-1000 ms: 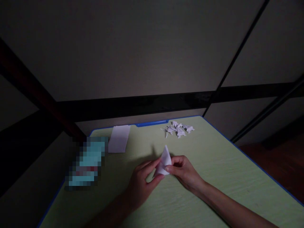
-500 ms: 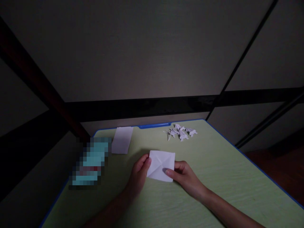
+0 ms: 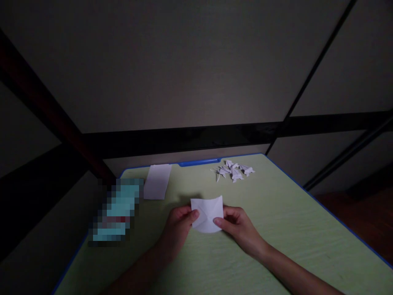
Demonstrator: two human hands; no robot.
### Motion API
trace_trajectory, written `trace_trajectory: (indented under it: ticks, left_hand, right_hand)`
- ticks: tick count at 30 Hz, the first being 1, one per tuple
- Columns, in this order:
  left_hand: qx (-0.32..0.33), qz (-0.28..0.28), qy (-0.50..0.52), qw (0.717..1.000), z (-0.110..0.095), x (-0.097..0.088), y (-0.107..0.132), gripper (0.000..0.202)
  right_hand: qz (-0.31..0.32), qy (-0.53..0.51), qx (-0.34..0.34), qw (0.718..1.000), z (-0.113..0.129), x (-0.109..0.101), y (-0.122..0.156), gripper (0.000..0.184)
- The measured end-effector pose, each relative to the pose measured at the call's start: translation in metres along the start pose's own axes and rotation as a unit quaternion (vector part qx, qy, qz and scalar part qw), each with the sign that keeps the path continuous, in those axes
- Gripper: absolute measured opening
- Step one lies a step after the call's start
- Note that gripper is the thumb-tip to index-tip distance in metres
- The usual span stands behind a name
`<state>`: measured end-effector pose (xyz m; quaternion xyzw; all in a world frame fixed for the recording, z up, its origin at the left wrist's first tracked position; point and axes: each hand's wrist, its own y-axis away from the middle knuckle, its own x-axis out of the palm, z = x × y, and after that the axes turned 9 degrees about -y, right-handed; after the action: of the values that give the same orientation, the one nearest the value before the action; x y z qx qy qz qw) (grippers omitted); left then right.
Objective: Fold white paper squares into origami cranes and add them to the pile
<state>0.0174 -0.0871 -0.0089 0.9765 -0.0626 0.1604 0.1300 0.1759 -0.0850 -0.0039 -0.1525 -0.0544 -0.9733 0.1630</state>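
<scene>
White paper: one small creased sheet is spanning the gap between my hands, over the middle of the table, its lower edge bowing and its upper right corner poking up.
Left hand: my thumb is pressing the sheet's face near its left edge while my fingers are bending behind, so I am pinching it.
Right hand: I am gripping the opposite edge, my thumb lying on the face and my fingers curling behind.
Green table: its blue-rimmed top is bearing all these things.
Folded figures: several white ones are sitting clustered near the far edge (some seem to be overlapping, so I am not counting them).
Curved strip: it is lying just left of the figures.
Plain sheets: white paper is lying flat at the far left (one or a stack, I cannot tell).
Teal object: it is lying beside them, blurred into squares; whether it is containing anything, I cannot tell.
Blue piece: it is sitting along the far rim.
</scene>
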Motion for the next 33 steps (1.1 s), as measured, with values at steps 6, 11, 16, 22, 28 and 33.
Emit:
trace_trajectory:
  ticks: [6, 11, 16, 22, 28, 33]
  left_hand:
    - [0.006, -0.017, -0.013, 1.000, 0.000, 0.001, 0.002, 0.024]
    - [0.009, -0.039, -0.035, 0.999, -0.003, 0.002, 0.001, 0.026]
    - [0.018, -0.048, -0.059, 0.997, -0.002, 0.002, 0.002, 0.024]
    - [0.037, -0.060, -0.031, 0.997, 0.000, 0.002, 0.001, 0.023]
    - [0.045, -0.024, -0.035, 0.998, -0.002, 0.004, 0.002, 0.028]
    - [0.006, 0.019, -0.118, 0.993, -0.003, 0.010, 0.010, 0.029]
  right_hand:
    - [-0.042, 0.000, -0.043, 0.998, 0.001, 0.001, -0.001, 0.026]
    - [-0.056, 0.005, -0.098, 0.994, 0.002, 0.001, -0.001, 0.027]
    - [-0.053, 0.035, -0.137, 0.989, 0.004, 0.004, 0.004, 0.044]
    - [-0.009, 0.085, -0.204, 0.975, 0.005, 0.003, 0.006, 0.004]
    - [-0.034, 0.125, -0.192, 0.973, 0.005, 0.001, 0.004, 0.007]
    - [-0.101, 0.072, -0.139, 0.983, 0.003, 0.001, 0.003, 0.017]
